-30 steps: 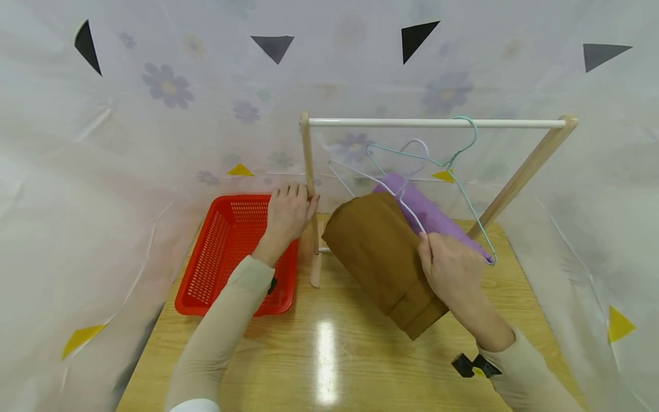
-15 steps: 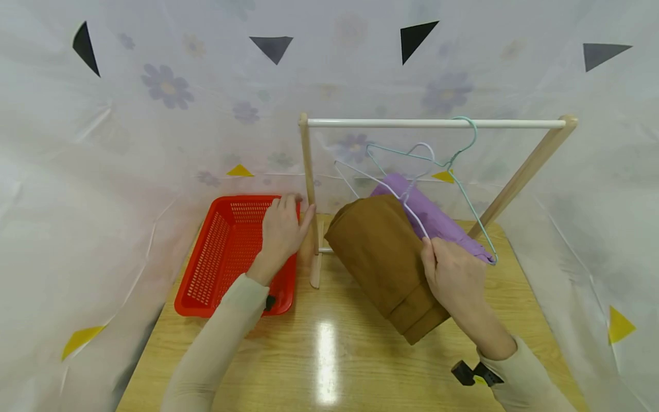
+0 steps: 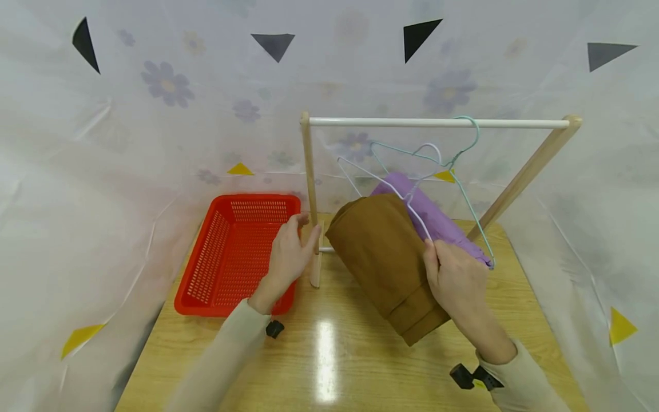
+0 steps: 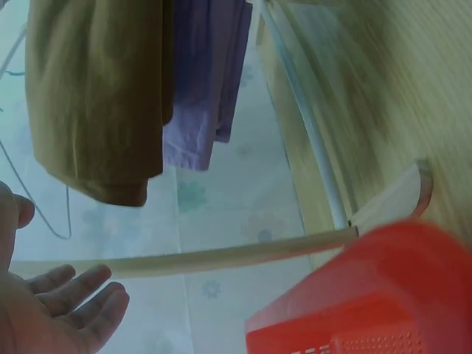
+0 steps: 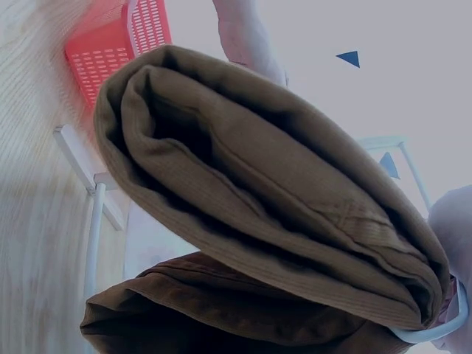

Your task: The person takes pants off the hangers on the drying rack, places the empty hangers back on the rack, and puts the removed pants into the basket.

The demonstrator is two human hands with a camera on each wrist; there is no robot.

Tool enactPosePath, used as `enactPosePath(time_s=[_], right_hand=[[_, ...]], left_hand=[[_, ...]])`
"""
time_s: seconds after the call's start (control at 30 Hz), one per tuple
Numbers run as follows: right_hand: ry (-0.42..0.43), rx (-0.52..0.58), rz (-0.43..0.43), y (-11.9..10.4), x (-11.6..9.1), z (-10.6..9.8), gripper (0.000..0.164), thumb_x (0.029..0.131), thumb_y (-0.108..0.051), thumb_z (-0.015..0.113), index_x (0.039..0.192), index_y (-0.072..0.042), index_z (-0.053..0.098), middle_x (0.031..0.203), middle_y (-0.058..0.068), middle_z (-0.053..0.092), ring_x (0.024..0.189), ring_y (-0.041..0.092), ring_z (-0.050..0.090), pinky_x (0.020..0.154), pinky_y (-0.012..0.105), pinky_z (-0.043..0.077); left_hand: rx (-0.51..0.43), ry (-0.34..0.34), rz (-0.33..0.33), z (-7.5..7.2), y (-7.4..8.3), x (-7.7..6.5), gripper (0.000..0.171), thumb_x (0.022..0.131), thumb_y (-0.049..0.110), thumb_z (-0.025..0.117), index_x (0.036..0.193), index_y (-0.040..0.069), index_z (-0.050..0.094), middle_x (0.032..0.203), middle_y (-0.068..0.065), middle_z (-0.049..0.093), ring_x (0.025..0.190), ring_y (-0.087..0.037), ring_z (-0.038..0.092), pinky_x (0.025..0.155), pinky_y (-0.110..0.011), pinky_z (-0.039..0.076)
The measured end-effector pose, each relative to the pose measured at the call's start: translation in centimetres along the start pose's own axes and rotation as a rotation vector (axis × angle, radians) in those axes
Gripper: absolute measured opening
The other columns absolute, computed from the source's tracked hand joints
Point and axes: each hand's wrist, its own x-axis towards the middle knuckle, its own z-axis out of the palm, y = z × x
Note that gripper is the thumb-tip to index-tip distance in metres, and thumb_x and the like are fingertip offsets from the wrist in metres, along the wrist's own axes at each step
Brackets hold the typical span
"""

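My right hand point(image 3: 458, 277) grips the right corner of a white hanger point(image 3: 421, 222) and the cloth there. A folded brown garment, seemingly trousers point(image 3: 386, 263), drapes over that hanger and slants down to the right. In the right wrist view, the garment's folded layers point(image 5: 280, 199) fill the middle. The white hanger's hook sits below the rack's bar, apart from it. My left hand point(image 3: 289, 252) holds nothing, fingers loosely spread beside the rack's left post point(image 3: 310, 177); the left wrist view shows the same bent, relaxed fingers point(image 4: 88, 295).
A teal hanger point(image 3: 465, 197) with a folded purple garment point(image 3: 437, 214) hangs from the rack's white bar point(image 3: 360, 122), behind the brown one. Left of the rack, a red plastic basket point(image 3: 247, 246) stands on the wooden table point(image 3: 288, 366). Flowered sheeting point(image 3: 329, 63) surrounds the table.
My left hand has come off the rack's left post and drawn back toward me. The white hanger has shifted slightly right, still in my right hand.
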Motion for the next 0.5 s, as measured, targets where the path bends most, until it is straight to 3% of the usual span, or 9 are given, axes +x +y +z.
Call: enactPosePath(time_s=[0.27,0.5], right_hand=[[0.006,0.007,-0.001,-0.1,-0.1,0.0,0.056,0.112,-0.032,0.040,0.060,-0.013,0.033,0.049,-0.001,0.026,0.045,0.008,0.016,0.045,0.022,0.009],[0.010,0.013,0.007,-0.2,-0.2,0.0,0.054,0.111,-0.031,0.042,0.060,-0.013,0.035,0.049,-0.001,0.028,0.044,0.009,0.018,0.045,0.022,0.010]], left_hand=[[-0.073,-0.033,-0.011,1.4,-0.1,-1.9,0.058,0.106,0.045,0.060,0.144,0.001,0.054,0.137,-0.019,0.068,0.123,-0.037,0.066,0.101,-0.054,0.056],[-0.312,-0.075,-0.119,3.7,0.1,-3.7,0.062,0.106,0.044,0.060,0.150,0.002,0.047,0.142,-0.019,0.065,0.121,-0.036,0.071,0.100,-0.048,0.060]])
